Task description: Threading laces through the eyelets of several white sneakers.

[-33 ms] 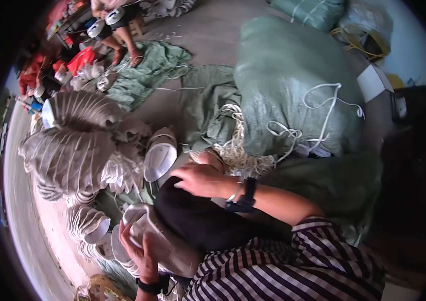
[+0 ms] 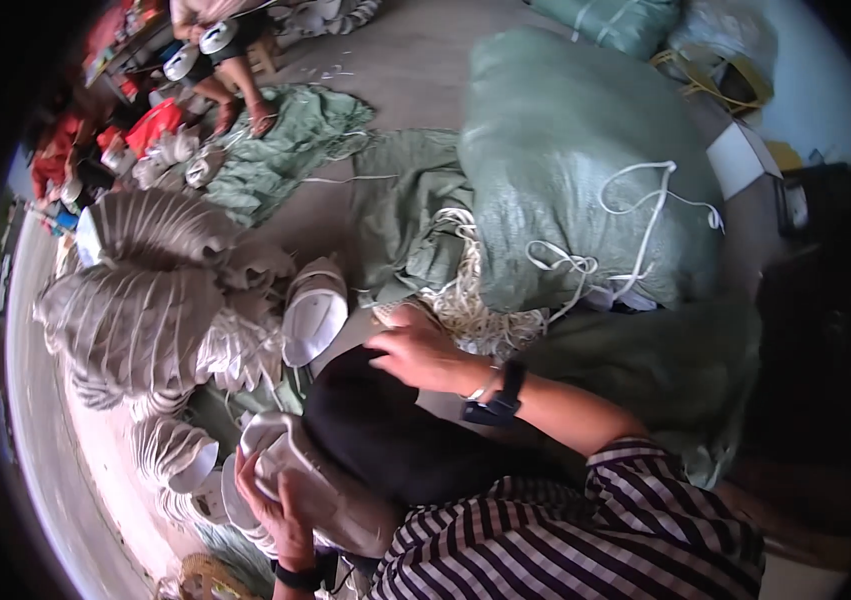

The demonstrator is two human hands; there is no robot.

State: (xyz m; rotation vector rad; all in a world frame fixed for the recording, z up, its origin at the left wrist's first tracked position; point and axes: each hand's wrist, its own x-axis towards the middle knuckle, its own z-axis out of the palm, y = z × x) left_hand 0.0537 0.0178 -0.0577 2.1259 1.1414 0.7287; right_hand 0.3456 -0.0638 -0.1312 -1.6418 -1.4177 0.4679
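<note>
A pale grey-white shoe upper lies against my dark-clothed leg, its opening turned up and to the left. My left hand grips its near side, fingers spread over the edge. Above the knee is my right hand, fingers bent and pressed together, slightly blurred; anything held in them is too small to make out. Just beyond it lies a heap of white shoelaces on green sacking. Left of the knee stands a nested stack of white uppers, its open end facing me.
Long nested stacks of uppers fill the left side, with shorter stacks nearer me. A large stuffed green sack with loose white cord stands ahead right. Far left, a seated person holds white uppers. A white box stands right.
My right hand has moved slightly right, away from the upper and closer to the heap of laces. My left hand keeps its hold. The whole view has shifted a little.
</note>
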